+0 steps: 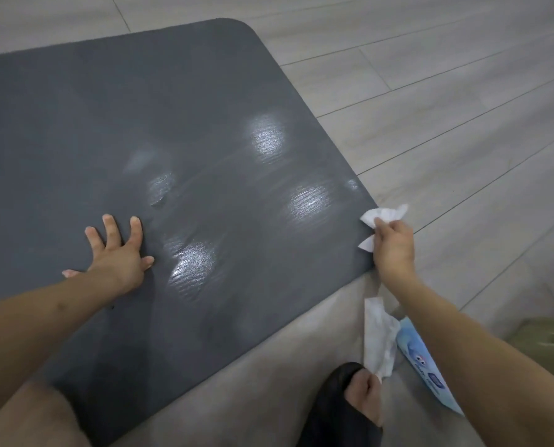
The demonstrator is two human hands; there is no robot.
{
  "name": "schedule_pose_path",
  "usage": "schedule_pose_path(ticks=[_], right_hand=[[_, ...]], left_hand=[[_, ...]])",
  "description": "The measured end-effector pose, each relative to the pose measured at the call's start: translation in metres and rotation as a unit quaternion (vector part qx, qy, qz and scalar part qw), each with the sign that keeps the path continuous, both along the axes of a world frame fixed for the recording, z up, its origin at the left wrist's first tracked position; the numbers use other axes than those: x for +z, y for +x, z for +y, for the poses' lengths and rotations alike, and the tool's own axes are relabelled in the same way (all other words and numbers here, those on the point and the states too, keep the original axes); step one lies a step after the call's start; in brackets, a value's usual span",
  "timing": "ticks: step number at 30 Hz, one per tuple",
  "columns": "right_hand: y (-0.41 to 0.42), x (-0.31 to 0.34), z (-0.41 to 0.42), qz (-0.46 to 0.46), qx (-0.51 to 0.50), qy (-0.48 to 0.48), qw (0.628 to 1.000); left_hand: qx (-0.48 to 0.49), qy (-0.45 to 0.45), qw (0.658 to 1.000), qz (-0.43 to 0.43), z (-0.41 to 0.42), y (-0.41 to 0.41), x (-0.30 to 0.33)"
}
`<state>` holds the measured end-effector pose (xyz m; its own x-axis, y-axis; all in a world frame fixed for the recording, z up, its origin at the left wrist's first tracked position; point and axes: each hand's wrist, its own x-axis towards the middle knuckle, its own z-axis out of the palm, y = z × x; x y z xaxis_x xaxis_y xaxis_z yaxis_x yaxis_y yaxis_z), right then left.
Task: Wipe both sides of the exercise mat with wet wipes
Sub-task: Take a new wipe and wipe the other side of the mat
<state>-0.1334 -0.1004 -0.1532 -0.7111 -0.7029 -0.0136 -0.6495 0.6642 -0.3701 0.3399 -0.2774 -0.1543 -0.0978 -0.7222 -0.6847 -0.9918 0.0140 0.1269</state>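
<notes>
A foot in a black slide sandal point(340, 411) stands on the pale wood-look floor point(462, 91) at the near edge of the view, with a used, crumpled wipe point(378, 340) lying on the floor just beyond the toes. Beside that wipe, partly hidden under the right forearm, lies a light blue pack of wet wipes point(420, 359). Farther out, the right hand point(393, 250) hovers at the near right corner of the dark grey exercise mat point(140, 124), its grip curled tight around a bunched white wet wipe point(383, 216) that pokes out above and below the fingers. The left hand point(117, 253) presses flat on the mat, fingers straight and spread wide, holding nothing. The mat lies flat on the floor, reaching away to a rounded far corner. Several damp patches point(266, 133) shine across its ribbed surface between the two hands and beyond.
</notes>
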Motion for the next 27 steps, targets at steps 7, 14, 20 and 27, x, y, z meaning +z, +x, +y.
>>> schedule_pose_path(ticks=[7, 14, 20, 27], right_hand=[[0.063, -0.017, 0.010, -0.015, 0.002, -0.049, 0.999], [0.259, -0.015, 0.054, -0.093, 0.481, -0.014, 0.872], [0.150, 0.001, 0.033, -0.075, 0.314, -0.037, 0.946], [-0.006, -0.008, 0.023, -0.042, -0.092, -0.018, 0.995]], left_hand=[[0.011, -0.004, 1.000, 0.006, 0.002, -0.004, 0.002], [0.012, 0.005, 1.000, 0.016, 0.003, -0.002, 0.012], [0.009, -0.003, 1.000, 0.012, 0.003, -0.003, 0.008], [0.005, -0.008, 1.000, 0.009, 0.001, -0.002, 0.001]])
